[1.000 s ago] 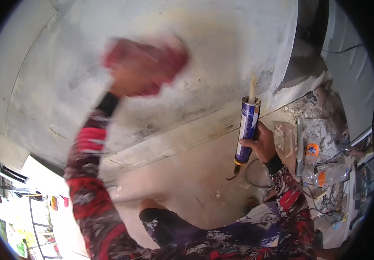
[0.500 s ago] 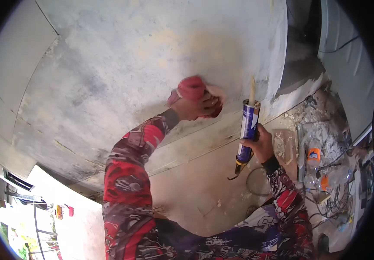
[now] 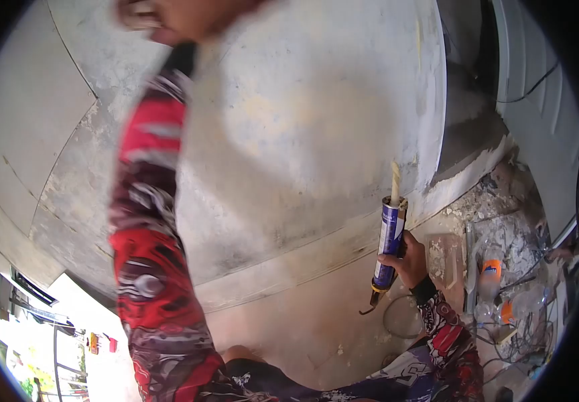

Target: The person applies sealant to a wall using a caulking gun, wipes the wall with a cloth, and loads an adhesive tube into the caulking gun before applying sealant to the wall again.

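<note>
My right hand [image 3: 408,260] is closed around a caulking gun [image 3: 375,295] loaded with a blue and white sealant cartridge [image 3: 390,231]. The cartridge's pale nozzle [image 3: 395,184] points up, and the bent rod end hangs below. My left hand [image 3: 192,17] is raised at the top edge of the view, close to the camera and smeared by motion. Its fingers are partly cut off, so whether it holds anything cannot be made out. Behind it spreads a grey-white, patchy wall surface [image 3: 269,127] with yellowish stains.
Plastic bottles with orange labels [image 3: 490,278] lie at the right among cables and debris. A ring of wire [image 3: 402,316] is on the floor near my right forearm. A pale ribbed panel [image 3: 537,87] stands at the far right. Bright light enters at lower left.
My left hand has left the wall, where it pressed a red cloth, and swung up and left toward the camera. The caulking gun in my right hand sits slightly lower in view.
</note>
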The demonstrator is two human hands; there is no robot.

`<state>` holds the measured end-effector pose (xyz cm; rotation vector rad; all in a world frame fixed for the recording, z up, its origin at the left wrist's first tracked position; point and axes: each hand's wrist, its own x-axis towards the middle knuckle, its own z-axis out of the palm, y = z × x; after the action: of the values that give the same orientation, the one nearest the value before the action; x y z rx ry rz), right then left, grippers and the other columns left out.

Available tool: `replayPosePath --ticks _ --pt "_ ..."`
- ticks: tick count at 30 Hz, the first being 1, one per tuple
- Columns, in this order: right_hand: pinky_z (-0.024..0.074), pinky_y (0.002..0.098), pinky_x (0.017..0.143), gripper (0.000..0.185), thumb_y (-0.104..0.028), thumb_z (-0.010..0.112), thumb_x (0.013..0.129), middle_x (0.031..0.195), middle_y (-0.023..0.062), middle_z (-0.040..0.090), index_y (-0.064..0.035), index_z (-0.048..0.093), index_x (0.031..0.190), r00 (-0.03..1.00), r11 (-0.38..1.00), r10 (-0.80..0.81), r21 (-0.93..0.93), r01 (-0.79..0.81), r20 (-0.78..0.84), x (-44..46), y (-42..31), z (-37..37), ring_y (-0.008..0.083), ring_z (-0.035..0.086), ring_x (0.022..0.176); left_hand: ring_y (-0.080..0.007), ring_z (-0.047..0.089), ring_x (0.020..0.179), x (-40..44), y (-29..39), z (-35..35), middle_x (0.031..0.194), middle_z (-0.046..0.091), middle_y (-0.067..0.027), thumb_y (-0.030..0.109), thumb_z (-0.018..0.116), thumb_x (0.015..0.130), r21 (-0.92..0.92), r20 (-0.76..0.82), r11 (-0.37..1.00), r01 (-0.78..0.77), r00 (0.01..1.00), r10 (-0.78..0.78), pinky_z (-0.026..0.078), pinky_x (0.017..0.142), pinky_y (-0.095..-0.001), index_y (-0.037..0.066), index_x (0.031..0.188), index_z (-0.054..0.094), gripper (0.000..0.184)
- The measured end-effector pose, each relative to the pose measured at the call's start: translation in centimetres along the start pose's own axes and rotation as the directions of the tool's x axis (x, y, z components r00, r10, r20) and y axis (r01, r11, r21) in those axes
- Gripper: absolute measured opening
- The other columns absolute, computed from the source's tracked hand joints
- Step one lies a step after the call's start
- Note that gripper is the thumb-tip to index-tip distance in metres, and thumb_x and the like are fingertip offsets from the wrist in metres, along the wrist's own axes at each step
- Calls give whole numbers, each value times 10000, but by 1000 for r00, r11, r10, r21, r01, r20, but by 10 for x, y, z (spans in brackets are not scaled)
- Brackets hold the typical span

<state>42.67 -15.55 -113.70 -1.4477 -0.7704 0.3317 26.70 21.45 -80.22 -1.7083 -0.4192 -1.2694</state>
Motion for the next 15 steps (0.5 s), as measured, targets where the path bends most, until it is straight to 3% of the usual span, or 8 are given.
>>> replayPosePath --ticks 2,3,4,6,9,12,13,15 --pt "560 305 753 451 -130 837 755 885 69 707 18 615 1119 999 997 -22 -69 21 -23 -2 8 1 128 675 798 -321 636 1114 -50 85 7 1249 659 -103 305 670 817 -204 166 928 -311 923 346 548 858 -465 219 1283 655 474" --pt "561 307 756 447 -131 837 755 884 69 708 20 617 1115 1000 999 -19 -39 18 -20 -6 13 -1 131 677 800 -320 637 1112 -82 123 17 1248 659 -104 302 670 816 -310 180 809 -499 805 565 549 857 -464 218 1283 655 475" --pt "561 309 759 444 -132 837 755 884 68 709 21 620 1110 999 999 -36 3 36 -35 -4 15 3 134 678 802 -319 638 1110 -109 146 17 1247 660 -105 299 670 815 -379 119 649 -660 661 741 549 856 -463 217 1284 655 475" --pt "562 310 766 452 -139 843 752 892 71 713 25 620 1110 999 999 -12 50 14 -35 -4 2 4 140 687 814 -318 639 1106 -134 155 9 1244 660 -107 293 670 813 -503 13 443 -742 506 862 550 853 -461 216 1284 656 477" --pt "559 305 756 458 -144 847 752 896 72 711 24 618 1111 999 996 -20 81 23 -37 -3 6 5 139 686 808 -316 641 1100 -83 88 15 1241 661 -109 284 670 810 -532 87 518 -669 566 820 551 849 -458 213 1284 656 479" --pt "557 296 743 457 -145 846 756 900 71 708 15 613 1114 1000 999 -15 48 15 -8 -8 2 2 132 683 796 -314 643 1094 12 -12 35 1237 663 -112 275 669 807 -238 253 838 -490 802 541 552 845 -454 211 1284 657 482" --pt "557 295 743 457 -144 845 757 901 71 709 14 612 1117 1000 1000 -7 24 7 7 -8 -4 1 131 683 795 -314 644 1092 42 -43 36 1236 663 -113 272 669 806 -108 239 906 -409 874 422 553 844 -453 210 1284 657 482" --pt "558 294 748 468 -144 838 765 904 69 708 14 608 1141 999 1000 -2 -20 3 39 -7 -8 0 128 682 794 -337 622 1108 99 -86 34 1260 636 -120 288 659 817 51 13 982 -182 983 181 537 850 -479 195 1297 641 488"
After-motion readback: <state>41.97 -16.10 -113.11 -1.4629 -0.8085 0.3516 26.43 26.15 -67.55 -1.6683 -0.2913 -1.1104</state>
